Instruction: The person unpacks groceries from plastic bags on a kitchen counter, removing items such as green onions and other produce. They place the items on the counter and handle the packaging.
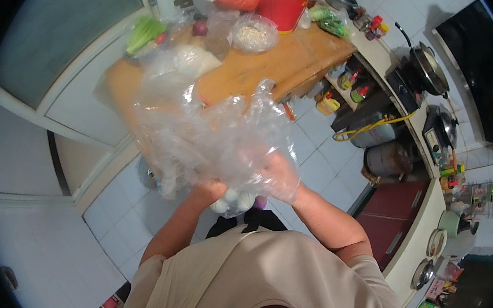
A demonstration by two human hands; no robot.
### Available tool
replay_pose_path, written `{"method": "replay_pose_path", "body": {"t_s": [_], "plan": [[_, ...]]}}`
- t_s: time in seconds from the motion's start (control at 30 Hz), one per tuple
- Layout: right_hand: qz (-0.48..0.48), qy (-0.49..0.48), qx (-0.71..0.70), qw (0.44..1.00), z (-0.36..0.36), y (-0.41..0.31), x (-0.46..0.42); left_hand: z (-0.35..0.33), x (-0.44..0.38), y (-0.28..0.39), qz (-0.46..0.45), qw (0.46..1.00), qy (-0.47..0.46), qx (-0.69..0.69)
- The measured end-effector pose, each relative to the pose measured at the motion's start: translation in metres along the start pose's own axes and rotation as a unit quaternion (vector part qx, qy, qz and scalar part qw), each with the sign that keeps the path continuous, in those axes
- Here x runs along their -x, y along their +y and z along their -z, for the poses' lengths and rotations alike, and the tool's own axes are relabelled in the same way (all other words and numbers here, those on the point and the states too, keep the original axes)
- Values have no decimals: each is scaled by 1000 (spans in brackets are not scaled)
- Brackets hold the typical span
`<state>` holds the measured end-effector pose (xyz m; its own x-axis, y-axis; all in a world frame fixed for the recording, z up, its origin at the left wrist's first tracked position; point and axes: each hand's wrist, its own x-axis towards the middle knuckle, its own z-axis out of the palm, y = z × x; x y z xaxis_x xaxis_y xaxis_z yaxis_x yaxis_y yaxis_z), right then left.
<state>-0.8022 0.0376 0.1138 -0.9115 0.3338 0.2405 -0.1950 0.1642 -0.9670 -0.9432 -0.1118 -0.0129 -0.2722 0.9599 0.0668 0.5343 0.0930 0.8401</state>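
A large crumpled clear plastic bag (209, 135) spreads out in front of my body and over the near side of the wooden table. My left hand (210, 192) grips the bag's near edge. Plastic film covers my right hand (278, 175), which is blurred; whether its fingers are closed on the film cannot be made out. Below and between the hands, several smooth white round items (232, 201) show through clear plastic. They could be eggs or small buns; the picture does not settle it.
On the wooden table (295, 57) stand a red bucket (282, 8), a bagged bowl of pale pieces (253, 34), a white bag (196, 61) and leafy greens (144, 35). Right, a counter (424, 222) bears a wok (430, 67); a gas cylinder (372, 132) stands underneath.
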Motion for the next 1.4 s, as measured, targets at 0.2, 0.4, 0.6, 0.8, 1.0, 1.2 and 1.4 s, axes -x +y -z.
{"method": "replay_pose_path", "body": {"t_s": [0.2, 0.4, 0.6, 0.8, 1.0, 1.2, 1.4], "plan": [[-61, 34, 34, 997, 46, -4, -60, 31, -55, -14, 34, 994, 96, 38], [-95, 118, -292, 944, 96, 40, -101, 67, -110, 8, 223, 958, 9, -183], [11, 145, -387, 911, 122, 36, -161, 116, -174, 68, 295, 930, 163, 149], [53, 177, -374, 909, 150, 21, -209, 148, -214, 24, 242, 933, 200, 176], [-37, 275, -287, 917, 155, 46, -254, 162, -238, -45, 193, 859, 287, 378], [-83, 312, -219, 921, 161, 88, -286, 181, -249, -37, 97, 815, 297, 487], [-37, 285, -92, 954, 177, 150, -305, 173, -248, -67, 2, 851, 211, 482]]}}
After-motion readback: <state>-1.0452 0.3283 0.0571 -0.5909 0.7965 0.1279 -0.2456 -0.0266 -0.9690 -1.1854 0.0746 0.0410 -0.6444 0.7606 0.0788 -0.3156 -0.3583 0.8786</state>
